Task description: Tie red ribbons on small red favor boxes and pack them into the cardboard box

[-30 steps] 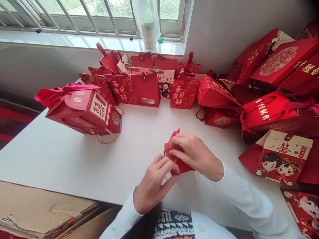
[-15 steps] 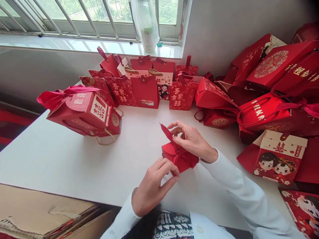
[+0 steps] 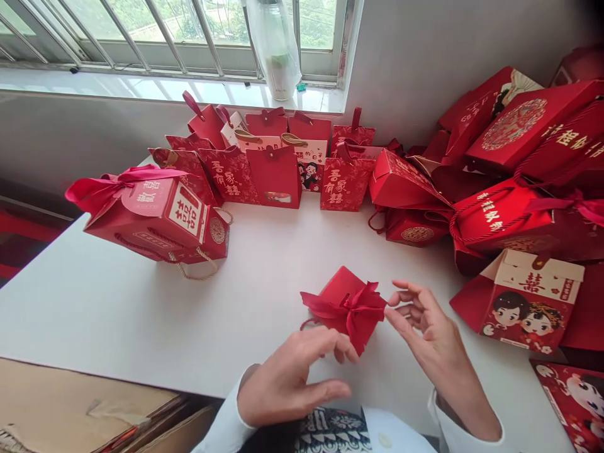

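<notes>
A small red gift box (image 3: 343, 282) sits on the white table in front of me, with a red ribbon bow (image 3: 353, 308) tied across its top. One ribbon tail points left and the loops spread to the right. My left hand (image 3: 299, 371) hovers at the box's near left side, thumb and fingers apart, holding nothing. To the right of the bow is my right hand (image 3: 427, 333). Its fingers are curved and apart, and the thumb tip is close to the bow's right end; whether it touches the ribbon I cannot tell.
A larger red box with a ribbon (image 3: 155, 211) stands at the left. Several red gift bags (image 3: 276, 176) line the wall below the window. Piled red boxes (image 3: 509, 138) fill the right side. Cardboard (image 3: 85, 409) lies at lower left; a bagged bottle (image 3: 278, 56) stands on the sill.
My right hand has let go of the ribbon tail and moved right, beside the bow. The tail now lies flat to the left. The box is turned, and my left hand has opened wider.
</notes>
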Demonstrator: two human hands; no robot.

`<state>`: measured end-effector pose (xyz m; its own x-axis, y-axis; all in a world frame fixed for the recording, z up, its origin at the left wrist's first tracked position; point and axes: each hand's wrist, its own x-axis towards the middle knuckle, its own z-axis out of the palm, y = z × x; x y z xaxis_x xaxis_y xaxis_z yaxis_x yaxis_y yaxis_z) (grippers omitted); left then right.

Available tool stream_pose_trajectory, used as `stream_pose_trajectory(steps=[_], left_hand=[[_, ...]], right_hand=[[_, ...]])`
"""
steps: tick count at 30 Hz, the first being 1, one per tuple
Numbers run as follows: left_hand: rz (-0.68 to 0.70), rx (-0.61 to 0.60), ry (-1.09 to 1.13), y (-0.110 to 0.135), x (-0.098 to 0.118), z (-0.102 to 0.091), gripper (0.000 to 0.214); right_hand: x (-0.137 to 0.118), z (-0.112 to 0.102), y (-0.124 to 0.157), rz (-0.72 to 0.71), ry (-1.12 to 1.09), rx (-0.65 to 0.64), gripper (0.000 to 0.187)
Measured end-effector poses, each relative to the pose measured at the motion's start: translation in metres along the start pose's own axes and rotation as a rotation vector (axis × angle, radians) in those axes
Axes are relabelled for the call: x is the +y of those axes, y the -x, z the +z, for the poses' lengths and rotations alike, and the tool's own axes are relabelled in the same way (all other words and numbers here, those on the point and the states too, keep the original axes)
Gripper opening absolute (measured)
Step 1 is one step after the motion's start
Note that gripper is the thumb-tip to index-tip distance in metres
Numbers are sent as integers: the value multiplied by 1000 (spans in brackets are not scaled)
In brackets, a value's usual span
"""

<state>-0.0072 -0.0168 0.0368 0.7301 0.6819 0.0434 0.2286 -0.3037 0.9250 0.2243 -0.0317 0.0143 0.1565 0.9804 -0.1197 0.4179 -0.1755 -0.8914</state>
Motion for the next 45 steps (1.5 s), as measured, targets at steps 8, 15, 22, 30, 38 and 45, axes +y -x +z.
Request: stream_pose_trajectory(steps=[8,15,22,30,38,45], left_hand=[[55,-298,-209,-20,8,21,66],[-47,-73,-232,-28,23,25,68],[-43,-249,-424,2,54,6,61],[-57,-55,-603,8,54,-16,55],[-2,480,-658,-23,13,-25,25],[-89,565,-564,-33,-26,-28,12]], right_hand=[[6,24,5,79,-453,-100,54],[7,27,-10,-66,-521,-131,51],[18,29,12,-166,-353,-243,68],[19,35,-6,-297,-192,-304,68],[19,27,-44,-361,-125,-244,42],[0,26,-33,-454,-91,-69,29]])
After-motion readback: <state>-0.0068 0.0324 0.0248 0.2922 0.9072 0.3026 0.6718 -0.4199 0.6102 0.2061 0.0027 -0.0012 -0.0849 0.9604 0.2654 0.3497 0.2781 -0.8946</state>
